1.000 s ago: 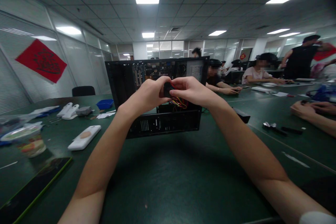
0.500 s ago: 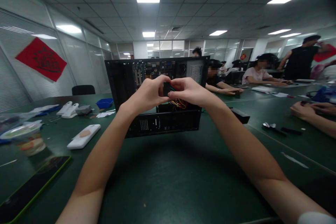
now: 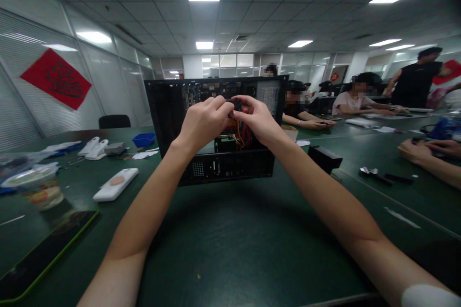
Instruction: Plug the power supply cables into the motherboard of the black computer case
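An open black computer case [image 3: 223, 169] stands before me on the green table, its inside facing me. Toward its top shows the motherboard [image 3: 192, 96]. My left hand [image 3: 206, 122] is closed in front of the board, fingertips curled inward; what they hold is hidden. Touching or nearly touching them are the fingertips of my right hand [image 3: 260, 122], bent around a small black part [image 3: 236, 103] that is mostly covered. Red, yellow and black wires [image 3: 245, 135] hang below the right fingers inside the case. A labelled metal box, the power supply [image 3: 267, 98], sits at the upper right.
On the left lie a phone [image 3: 48, 254], a white device [image 3: 115, 184], a plastic cup [image 3: 41, 189] and a blue tray [image 3: 144, 139]. A black box-shaped part [image 3: 325, 158] lies right of the case. Other people sit along the table; a co-worker's hands [image 3: 419, 148] are at far right.
Both hands have moved slightly up. My left fingers have curled over, and the black part that showed between the hands is now mostly hidden. More of the coloured wires shows.
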`<action>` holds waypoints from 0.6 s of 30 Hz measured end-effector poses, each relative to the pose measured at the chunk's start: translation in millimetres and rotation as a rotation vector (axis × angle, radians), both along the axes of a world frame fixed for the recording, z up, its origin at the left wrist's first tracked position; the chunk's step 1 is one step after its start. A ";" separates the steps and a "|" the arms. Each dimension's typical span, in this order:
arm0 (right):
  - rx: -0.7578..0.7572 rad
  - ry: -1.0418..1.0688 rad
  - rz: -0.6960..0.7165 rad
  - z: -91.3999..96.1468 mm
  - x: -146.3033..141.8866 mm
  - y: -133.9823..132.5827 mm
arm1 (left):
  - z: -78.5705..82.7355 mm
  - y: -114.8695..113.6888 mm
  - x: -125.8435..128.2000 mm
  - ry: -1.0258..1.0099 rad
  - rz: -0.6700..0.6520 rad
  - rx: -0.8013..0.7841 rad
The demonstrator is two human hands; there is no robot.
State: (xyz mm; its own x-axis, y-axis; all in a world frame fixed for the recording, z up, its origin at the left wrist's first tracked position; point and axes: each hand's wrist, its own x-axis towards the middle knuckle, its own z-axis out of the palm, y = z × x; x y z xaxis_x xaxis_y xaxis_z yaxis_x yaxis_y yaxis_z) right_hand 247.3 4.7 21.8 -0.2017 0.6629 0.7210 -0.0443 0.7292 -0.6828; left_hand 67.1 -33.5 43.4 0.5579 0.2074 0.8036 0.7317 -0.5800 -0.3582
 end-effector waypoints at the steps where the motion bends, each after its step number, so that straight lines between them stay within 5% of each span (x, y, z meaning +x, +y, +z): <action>1: 0.007 0.023 -0.008 -1.4 -2.3 0.9 | -0.4 1.7 -0.6 0.003 -0.009 0.008; 5: 0.033 0.036 -0.018 -3.6 -7.8 1.1 | -2.5 11.2 -7.8 -0.044 -0.047 0.025; 11: -0.015 -0.113 0.145 -0.3 1.8 2.6 | -2.2 24.0 -21.2 -0.187 -0.015 0.079; 18: 0.569 -0.341 -0.383 -19.0 -3.9 28.5 | -16.6 46.2 -18.2 -0.160 0.037 0.052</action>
